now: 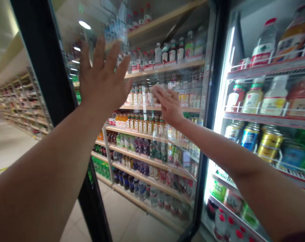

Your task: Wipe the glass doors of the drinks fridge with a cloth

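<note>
A glass cooler door with a black frame stands swung out in front of me. My left hand is raised at the upper left of the pane, fingers spread and palm toward the glass; it holds nothing. Further right and a little lower, my right hand has its fingers closed on a pale, bunched cloth at the glass. The hand partly covers the cloth, and its edges are blurred. Shelves of bottles show through the pane behind both hands.
To the right, the lit cooler holds bottles and cans behind wire rails. Wooden shelves with rows of drinks stand beyond the door. A small pale label shows low on the pane. Store shelving runs along the left above the tiled floor.
</note>
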Demonstrator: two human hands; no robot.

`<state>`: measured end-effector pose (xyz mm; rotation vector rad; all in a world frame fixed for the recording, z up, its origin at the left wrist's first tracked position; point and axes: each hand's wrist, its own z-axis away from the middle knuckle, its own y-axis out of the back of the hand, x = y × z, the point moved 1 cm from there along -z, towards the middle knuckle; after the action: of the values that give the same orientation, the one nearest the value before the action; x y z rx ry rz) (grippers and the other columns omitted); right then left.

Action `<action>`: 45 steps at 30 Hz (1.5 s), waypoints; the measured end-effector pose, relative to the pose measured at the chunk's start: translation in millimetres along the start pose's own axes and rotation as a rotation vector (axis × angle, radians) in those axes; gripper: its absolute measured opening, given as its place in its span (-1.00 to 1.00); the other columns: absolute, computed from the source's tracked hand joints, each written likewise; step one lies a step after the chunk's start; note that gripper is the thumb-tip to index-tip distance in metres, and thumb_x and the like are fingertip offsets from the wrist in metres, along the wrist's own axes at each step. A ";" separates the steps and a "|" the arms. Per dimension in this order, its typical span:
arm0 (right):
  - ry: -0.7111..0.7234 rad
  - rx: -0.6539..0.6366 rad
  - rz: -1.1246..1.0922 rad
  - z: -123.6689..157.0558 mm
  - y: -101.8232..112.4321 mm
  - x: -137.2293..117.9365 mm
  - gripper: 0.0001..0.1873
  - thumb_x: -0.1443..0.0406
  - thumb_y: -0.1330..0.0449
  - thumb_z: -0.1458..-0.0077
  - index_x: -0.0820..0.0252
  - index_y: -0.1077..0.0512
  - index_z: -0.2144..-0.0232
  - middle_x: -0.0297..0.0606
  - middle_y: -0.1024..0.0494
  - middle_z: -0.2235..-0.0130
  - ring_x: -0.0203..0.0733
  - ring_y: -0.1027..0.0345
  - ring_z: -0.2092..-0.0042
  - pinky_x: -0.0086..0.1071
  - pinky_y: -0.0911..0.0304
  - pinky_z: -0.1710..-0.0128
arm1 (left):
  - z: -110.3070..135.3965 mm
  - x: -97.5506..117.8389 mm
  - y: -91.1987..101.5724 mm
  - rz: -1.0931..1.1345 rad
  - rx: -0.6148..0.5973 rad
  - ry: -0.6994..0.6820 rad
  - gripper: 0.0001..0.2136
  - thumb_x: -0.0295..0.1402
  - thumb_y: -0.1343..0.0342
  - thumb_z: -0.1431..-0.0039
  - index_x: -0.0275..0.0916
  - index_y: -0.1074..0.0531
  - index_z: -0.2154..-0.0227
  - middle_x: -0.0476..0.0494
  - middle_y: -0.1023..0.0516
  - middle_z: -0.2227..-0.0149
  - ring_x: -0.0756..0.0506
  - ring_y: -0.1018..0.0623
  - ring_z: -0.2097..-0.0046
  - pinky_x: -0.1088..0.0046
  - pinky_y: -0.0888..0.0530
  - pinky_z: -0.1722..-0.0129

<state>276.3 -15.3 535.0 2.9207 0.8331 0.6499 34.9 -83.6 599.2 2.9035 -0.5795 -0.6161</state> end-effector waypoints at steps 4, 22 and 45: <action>0.102 -0.055 -0.011 1.0 2.8 1.7 -0.38 0.47 0.10 -0.28 -0.11 -0.23 -0.30 -0.46 -0.34 -0.30 -0.26 -0.20 -0.29 -0.17 -0.15 -0.30 | 0.6 -1.0 -0.6 0.000 0.011 -0.020 -0.46 -0.19 0.02 -0.37 -0.09 -0.10 -0.36 0.04 0.12 -0.46 -0.30 0.16 -0.46 -0.22 0.25 -0.38; -0.346 0.151 0.096 17.0 15.0 41.8 -0.39 0.43 0.13 -0.26 0.07 -0.25 -0.30 -0.22 -0.33 -0.31 -0.16 -0.18 -0.32 -0.05 -0.10 -0.30 | 0.5 -2.1 -2.4 -0.008 0.053 -0.001 -0.50 -0.13 0.06 -0.38 -0.10 -0.19 -0.32 -0.01 -0.01 -0.44 -0.26 0.12 -0.46 -0.16 0.22 -0.41; -0.653 0.229 0.114 167.7 16.3 20.4 -0.45 0.36 0.12 -0.31 0.12 -0.28 -0.28 -0.06 -0.38 -0.26 -0.05 -0.22 -0.31 0.11 -0.19 -0.25 | 0.3 -0.1 0.6 0.004 0.034 0.012 -0.50 -0.14 0.08 -0.38 -0.08 -0.18 -0.33 -0.04 -0.01 -0.44 -0.27 0.11 -0.46 -0.18 0.18 -0.39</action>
<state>367.7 -5.6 392.4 3.0667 0.6880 -0.4222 34.4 -84.1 599.1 2.9349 -0.6007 -0.5939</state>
